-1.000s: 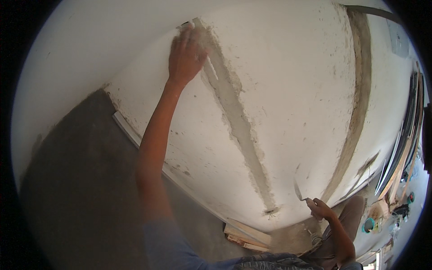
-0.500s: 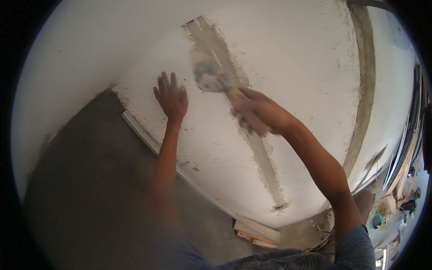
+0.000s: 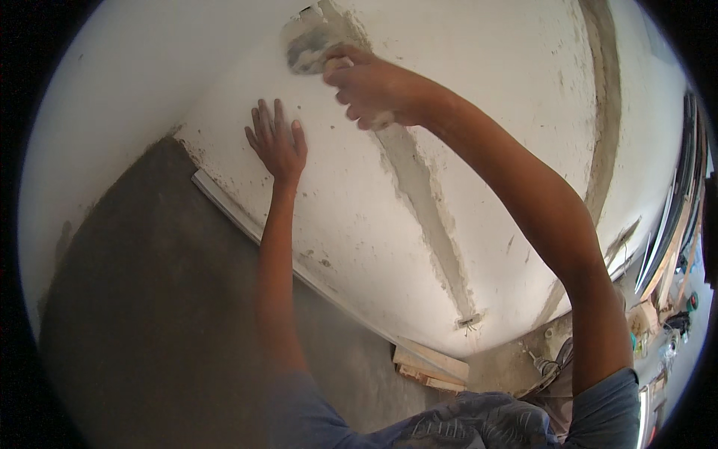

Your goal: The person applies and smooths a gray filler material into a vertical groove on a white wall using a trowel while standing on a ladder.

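My right hand [image 3: 362, 87] grips the handle of a broad metal scraper [image 3: 308, 46], whose blade, smeared with grey filler, lies at the upper end of a grey patched strip [image 3: 416, 193] on the white wall [image 3: 501, 150]. Down and to the left of the blade, my left hand [image 3: 278, 142] rests open and flat on the wall, fingers spread. My right hand and forearm hide part of the strip.
A second grey channel [image 3: 603, 150] runs down the right. Along the wall's foot are a long pale strip [image 3: 228, 213], boards [image 3: 422, 363] and cables [image 3: 550, 367] on the concrete floor [image 3: 149, 299]. Long pipes and planks [image 3: 673, 202] lean at the far right, near scattered items.
My right hand has brought the scraper from low at the right up to the top of the strip. My left hand has moved from the strip's top down and left onto bare wall.
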`<act>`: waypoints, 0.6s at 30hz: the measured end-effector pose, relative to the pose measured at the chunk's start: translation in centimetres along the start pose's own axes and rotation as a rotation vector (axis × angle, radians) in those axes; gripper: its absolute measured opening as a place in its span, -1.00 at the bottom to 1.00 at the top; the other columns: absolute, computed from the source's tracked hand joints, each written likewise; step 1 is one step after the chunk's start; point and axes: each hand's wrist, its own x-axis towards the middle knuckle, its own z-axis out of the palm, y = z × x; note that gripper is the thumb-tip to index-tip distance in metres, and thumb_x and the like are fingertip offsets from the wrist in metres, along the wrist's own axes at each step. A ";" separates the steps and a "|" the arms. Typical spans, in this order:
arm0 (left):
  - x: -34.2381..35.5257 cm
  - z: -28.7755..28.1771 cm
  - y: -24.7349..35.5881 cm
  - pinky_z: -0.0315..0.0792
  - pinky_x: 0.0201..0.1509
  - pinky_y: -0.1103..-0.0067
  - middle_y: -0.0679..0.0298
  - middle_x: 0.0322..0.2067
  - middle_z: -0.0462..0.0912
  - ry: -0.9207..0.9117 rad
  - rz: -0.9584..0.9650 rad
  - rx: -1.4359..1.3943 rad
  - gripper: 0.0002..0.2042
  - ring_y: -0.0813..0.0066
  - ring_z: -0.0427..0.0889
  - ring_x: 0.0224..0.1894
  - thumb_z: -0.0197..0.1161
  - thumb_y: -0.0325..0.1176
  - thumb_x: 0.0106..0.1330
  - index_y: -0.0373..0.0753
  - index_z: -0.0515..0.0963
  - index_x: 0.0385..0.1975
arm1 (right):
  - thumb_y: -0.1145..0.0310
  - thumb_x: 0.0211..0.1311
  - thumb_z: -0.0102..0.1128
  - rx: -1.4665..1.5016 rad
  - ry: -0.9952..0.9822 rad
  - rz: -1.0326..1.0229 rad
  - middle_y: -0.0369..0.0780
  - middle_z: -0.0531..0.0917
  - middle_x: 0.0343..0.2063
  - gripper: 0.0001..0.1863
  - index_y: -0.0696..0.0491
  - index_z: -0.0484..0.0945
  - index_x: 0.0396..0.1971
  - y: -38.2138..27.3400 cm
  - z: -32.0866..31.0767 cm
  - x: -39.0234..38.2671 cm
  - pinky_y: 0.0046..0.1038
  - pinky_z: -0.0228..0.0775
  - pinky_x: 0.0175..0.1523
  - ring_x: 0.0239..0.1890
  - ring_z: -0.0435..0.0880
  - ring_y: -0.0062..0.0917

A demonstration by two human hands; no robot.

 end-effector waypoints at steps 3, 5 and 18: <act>0.6 0.3 0.7 -0.02 0.43 -0.14 -0.04 0.43 0.19 0.008 -0.003 -0.020 -0.43 -0.08 0.17 0.46 -0.05 -0.02 0.48 -0.16 0.29 0.40 | 0.18 0.40 0.04 -0.118 0.105 0.002 -0.30 0.45 -0.37 -0.46 -0.15 0.22 0.34 -1.0 0.7 0.3 -0.47 0.41 -0.41 -0.48 0.45 -0.60; 0.8 0.1 0.5 -0.02 0.43 -0.14 -0.04 0.43 0.18 -0.020 -0.025 -0.004 -0.43 -0.08 0.15 0.46 -0.03 -0.02 0.47 -0.16 0.29 0.40 | 0.18 0.40 0.03 -0.061 0.191 0.000 -0.29 0.45 -0.36 -0.46 -0.15 0.21 0.35 -0.7 0.4 0.1 -0.45 0.43 -0.40 -0.47 0.45 -0.60; 0.3 0.4 0.2 -0.10 0.47 -0.12 0.00 0.46 0.13 -0.040 -0.041 0.017 -0.42 -0.04 0.09 0.50 -0.03 -0.03 0.46 -0.13 0.25 0.43 | 0.15 0.46 0.01 -0.118 0.143 -0.027 -0.24 0.45 -0.31 -0.44 -0.16 0.16 0.40 1.1 -0.7 -1.6 -0.49 0.44 -0.45 -0.41 0.47 -0.58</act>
